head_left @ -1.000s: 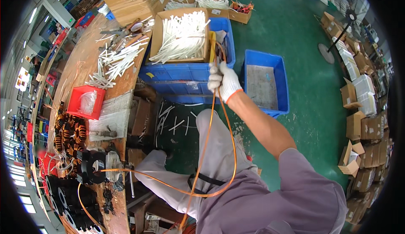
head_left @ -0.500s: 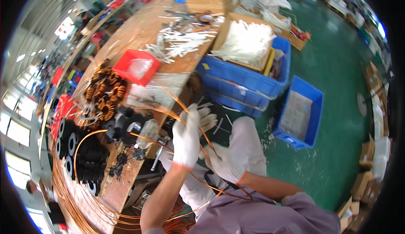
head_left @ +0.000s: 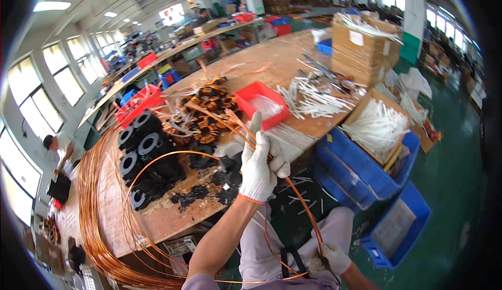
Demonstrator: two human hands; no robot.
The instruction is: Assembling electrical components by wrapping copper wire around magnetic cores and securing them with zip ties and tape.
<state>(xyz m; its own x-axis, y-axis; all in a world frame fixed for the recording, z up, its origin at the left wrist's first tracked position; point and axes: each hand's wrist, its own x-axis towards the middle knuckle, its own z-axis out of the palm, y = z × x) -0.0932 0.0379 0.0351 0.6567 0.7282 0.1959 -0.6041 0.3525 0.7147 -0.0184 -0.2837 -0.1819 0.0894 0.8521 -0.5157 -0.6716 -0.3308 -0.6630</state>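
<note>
In white knitted gloves, both of my hands hold copper wires [head_left: 303,202] that run between them over my lap. My left hand [head_left: 257,167] is raised beside the table edge, closed around the strands, whose upper ends stick out past the fingers toward the table. Low by my knee, my right hand [head_left: 334,258] is closed on the lower stretch of the same wires. One thin wire arcs from near the left hand across the table to a large copper wire coil [head_left: 90,196] at the left. Wire-wound ring coils [head_left: 206,131] lie in a pile beyond my left hand.
Black ring cores [head_left: 148,144] are stacked on the wooden table [head_left: 166,214]. A red tray [head_left: 285,113] and loose white strips [head_left: 319,101] lie farther back. To the right are a carton of white strips [head_left: 374,128], blue crates [head_left: 334,169] and another blue bin [head_left: 368,245].
My right hand has slid down and away from the left, so a longer stretch of wire spans between them. The left hand keeps its hold. The view has swung up and leftward.
</note>
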